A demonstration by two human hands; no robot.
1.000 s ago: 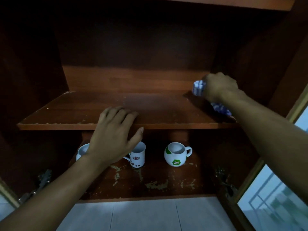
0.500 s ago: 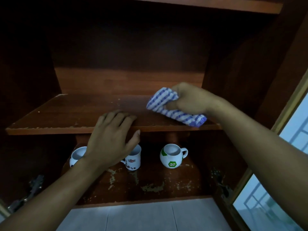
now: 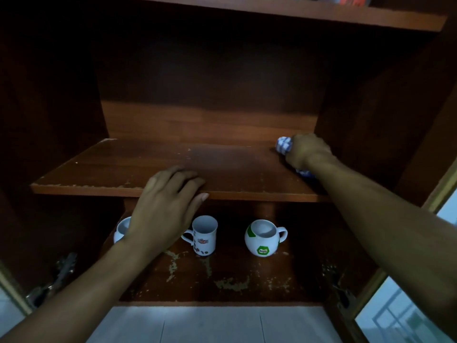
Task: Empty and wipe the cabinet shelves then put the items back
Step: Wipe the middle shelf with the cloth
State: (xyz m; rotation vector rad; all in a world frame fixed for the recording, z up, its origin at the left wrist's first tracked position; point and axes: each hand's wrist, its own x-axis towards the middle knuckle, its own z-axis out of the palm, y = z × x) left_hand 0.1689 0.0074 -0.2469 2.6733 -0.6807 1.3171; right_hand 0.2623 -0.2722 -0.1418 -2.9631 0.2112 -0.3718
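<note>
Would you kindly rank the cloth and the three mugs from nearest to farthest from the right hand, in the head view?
1. The cloth, gripped by the right hand on the middle shelf.
2. The round mug, lower shelf, right.
3. The tall mug, lower shelf, middle.
4. The left mug, far left, partly hidden.

pale wall tiles (image 3: pixel 210 325) along the bottom; a bright glass pane (image 3: pixel 395 318) at lower right
</note>
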